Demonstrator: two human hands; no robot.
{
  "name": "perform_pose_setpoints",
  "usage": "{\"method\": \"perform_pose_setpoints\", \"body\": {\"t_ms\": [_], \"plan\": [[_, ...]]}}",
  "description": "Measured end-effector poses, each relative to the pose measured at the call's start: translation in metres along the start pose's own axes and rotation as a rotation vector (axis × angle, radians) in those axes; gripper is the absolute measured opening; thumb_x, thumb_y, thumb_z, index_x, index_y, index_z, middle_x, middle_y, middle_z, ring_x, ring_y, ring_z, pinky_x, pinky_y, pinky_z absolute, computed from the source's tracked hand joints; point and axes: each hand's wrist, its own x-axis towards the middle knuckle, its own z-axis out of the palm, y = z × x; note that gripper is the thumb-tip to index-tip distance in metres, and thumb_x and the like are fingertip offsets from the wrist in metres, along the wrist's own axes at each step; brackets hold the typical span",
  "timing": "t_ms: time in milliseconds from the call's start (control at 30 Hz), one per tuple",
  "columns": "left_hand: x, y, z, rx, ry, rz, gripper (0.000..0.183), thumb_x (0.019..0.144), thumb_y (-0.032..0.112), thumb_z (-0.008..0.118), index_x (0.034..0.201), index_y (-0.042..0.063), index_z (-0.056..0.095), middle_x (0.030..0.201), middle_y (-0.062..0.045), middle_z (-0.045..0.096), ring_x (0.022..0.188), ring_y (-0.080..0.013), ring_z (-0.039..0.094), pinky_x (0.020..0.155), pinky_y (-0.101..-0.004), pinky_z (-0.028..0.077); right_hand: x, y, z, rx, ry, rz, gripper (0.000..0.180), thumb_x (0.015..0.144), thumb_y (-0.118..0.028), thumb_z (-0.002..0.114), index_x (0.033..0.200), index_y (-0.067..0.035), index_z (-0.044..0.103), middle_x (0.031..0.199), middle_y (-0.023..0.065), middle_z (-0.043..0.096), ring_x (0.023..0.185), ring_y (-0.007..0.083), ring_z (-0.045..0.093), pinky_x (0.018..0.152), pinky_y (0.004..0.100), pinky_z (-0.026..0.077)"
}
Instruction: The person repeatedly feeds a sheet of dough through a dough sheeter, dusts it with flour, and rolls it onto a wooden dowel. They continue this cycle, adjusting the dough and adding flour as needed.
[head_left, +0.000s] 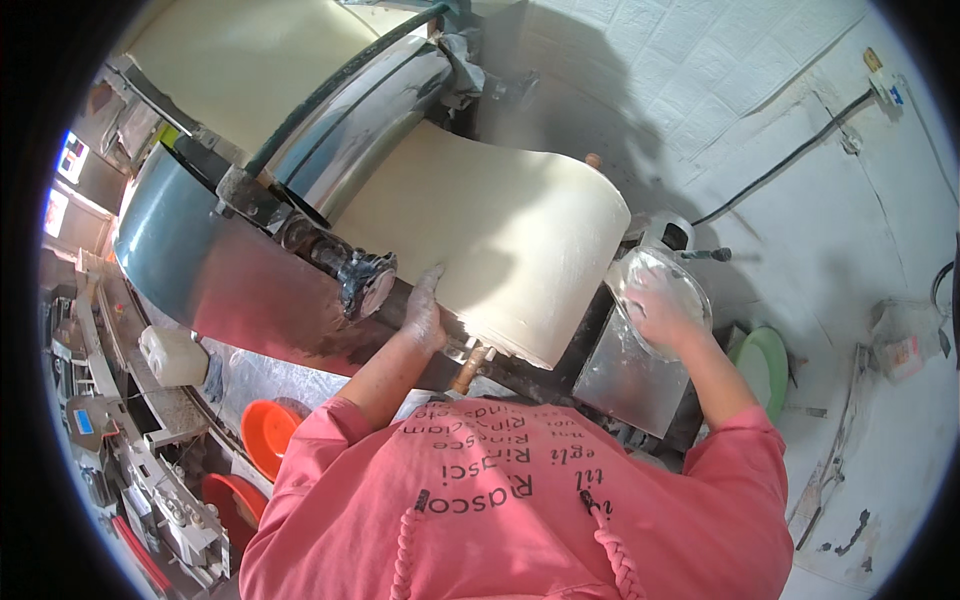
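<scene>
A wide sheet of pale dough (480, 217) comes from the metal roller of a dough sheeting machine (247, 277) and winds into a roll around a wooden rolling pin (471, 369). My left hand (426, 311) rests at the roll's near left edge, thumb on the dough and dusted with flour; its fingers are partly hidden. Over a clear plastic bowl (694, 296) with white flour, right of the roll, is my right hand (658, 307). Its fingers are blurred inside the bowl, so whether they grip flour cannot be told.
A metal box (634, 375) stands below the bowl. Orange basins (270, 435) and a white plastic jug (172, 356) lie to the left, near other machinery. A green basin (761, 371) leans at the right by the white wall. A black cable (784, 161) runs along that wall.
</scene>
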Motion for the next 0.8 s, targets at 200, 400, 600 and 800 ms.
{"method": "perform_pose_setpoints", "body": {"t_ms": [200,400,600,800], "plan": [[-0.024,0.004,0.021,0.112,0.019,0.117,0.046,0.089,0.04,0.051,0.122,0.007,0.052,0.121,-0.008,0.056,0.111,-0.0214,0.051,0.098,-0.0364,0.036,-0.036,-0.007,-0.004,-0.096,-0.179,0.251,0.015,0.078,-0.015,0.056,0.09,-0.007,0.061,0.091,0.0143,0.058,0.091,0.0338,0.054,0.079,0.0455,0.044],[-0.021,0.017,0.007,0.119,0.042,0.197,0.056,0.086,0.047,0.054,0.125,0.007,0.05,0.125,-0.008,0.053,0.115,-0.023,0.048,0.101,-0.0385,0.033,-0.014,-0.018,-0.008,0.465,0.034,0.467,0.017,0.08,-0.006,0.052,0.095,-0.001,0.058,0.087,0.0131,0.062,0.087,0.028,0.06,0.077,0.0361,0.046],[0.018,-0.012,-0.018,-0.202,-0.156,0.011,0.046,0.085,0.037,0.053,0.118,0.005,0.054,0.116,-0.01,0.058,0.108,-0.024,0.054,0.096,-0.0412,0.04,0.049,-0.112,0.0,0.38,0.423,-0.027,0.034,0.078,-0.018,0.057,0.108,-0.001,0.056,0.117,0.0198,0.052,0.114,0.0338,0.046,0.099,0.0445,0.035],[0.008,-0.016,-0.009,-0.044,0.027,0.094,0.034,0.086,0.03,0.05,0.107,0.005,0.059,0.103,-0.009,0.063,0.098,-0.0207,0.059,0.091,-0.0377,0.044,0.144,-0.097,0.009,-0.079,0.189,-0.022,0.05,0.083,-0.04,0.051,0.116,-0.004,0.057,0.13,0.0215,0.047,0.129,0.0319,0.036,0.108,0.0462,0.021]]}}
